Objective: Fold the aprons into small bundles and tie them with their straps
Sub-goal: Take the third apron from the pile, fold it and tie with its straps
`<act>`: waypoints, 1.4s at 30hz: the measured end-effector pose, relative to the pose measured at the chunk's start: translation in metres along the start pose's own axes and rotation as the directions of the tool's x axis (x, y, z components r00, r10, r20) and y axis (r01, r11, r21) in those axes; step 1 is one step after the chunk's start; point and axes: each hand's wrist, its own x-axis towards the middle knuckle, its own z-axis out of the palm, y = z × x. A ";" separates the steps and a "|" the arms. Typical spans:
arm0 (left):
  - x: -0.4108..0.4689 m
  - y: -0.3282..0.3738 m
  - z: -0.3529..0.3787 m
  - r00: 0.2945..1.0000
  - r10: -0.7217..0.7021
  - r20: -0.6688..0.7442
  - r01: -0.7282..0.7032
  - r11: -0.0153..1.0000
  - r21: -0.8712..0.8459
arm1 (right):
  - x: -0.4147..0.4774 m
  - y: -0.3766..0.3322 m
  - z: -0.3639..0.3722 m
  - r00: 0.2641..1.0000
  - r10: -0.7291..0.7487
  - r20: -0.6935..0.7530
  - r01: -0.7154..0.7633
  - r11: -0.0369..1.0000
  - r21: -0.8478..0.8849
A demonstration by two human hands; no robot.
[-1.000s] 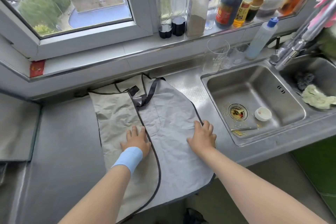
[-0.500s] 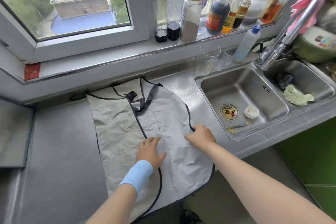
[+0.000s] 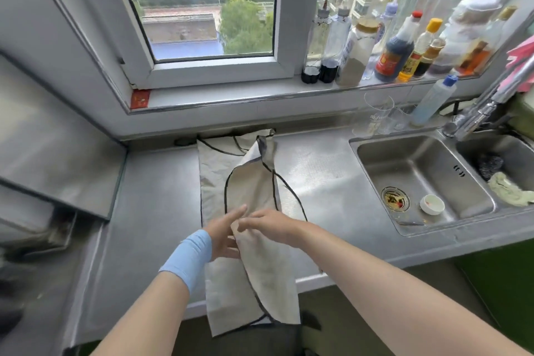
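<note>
The sink [image 3: 404,160] holds a small white cap [image 3: 432,204] beside its drain. The basin [image 3: 513,150] to the right of it holds a dark scrubber [image 3: 489,166] and a pale rag [image 3: 508,189]. The apron [image 3: 213,179] lies lengthwise on the steel counter [image 3: 156,211], and its lower end hangs over the front edge. The right hand [image 3: 273,227] pinches the raised, folded-over flap, while the left hand [image 3: 224,235] has straight, spread fingers against the fold. Bare steel lies on both sides of the apron.
</note>
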 end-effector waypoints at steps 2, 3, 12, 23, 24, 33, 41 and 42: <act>-0.002 -0.018 -0.014 0.965 0.080 -0.250 -0.024 0.975 0.219 | 0.007 0.009 0.015 0.994 -0.004 -0.111 -0.011 0.991 -0.137; -0.001 -0.027 -0.021 0.932 0.129 -0.339 -0.007 0.941 0.338 | 0.011 0.016 0.020 0.988 0.008 -0.157 -0.042 0.977 -0.210; 0.001 -0.047 -0.029 0.748 0.521 -0.412 0.107 0.517 0.849 | 0.027 0.045 0.037 0.987 0.150 -0.053 -0.155 0.830 -0.536; 0.051 0.030 -0.030 0.932 0.245 -0.267 0.118 0.491 0.863 | 0.100 0.012 -0.054 0.919 -0.107 -0.379 -0.103 0.864 -0.493; 0.057 0.038 -0.029 0.924 0.266 -0.276 0.083 0.564 0.822 | 0.110 0.011 -0.058 0.921 -0.105 -0.374 -0.112 0.850 -0.515; 0.100 0.099 -0.008 0.969 -0.146 -0.198 0.141 0.989 -0.039 | 0.173 0.005 -0.077 0.999 -0.003 -0.049 -0.016 0.922 -0.386; 0.090 0.112 -0.067 0.950 0.003 -0.313 -0.150 0.881 -0.448 | 0.183 -0.049 -0.066 0.993 -0.117 0.018 0.116 0.992 0.049; 0.085 0.116 -0.077 0.946 -0.002 -0.323 -0.159 0.868 -0.471 | 0.187 -0.051 -0.064 0.994 -0.109 -0.027 0.109 0.994 -0.006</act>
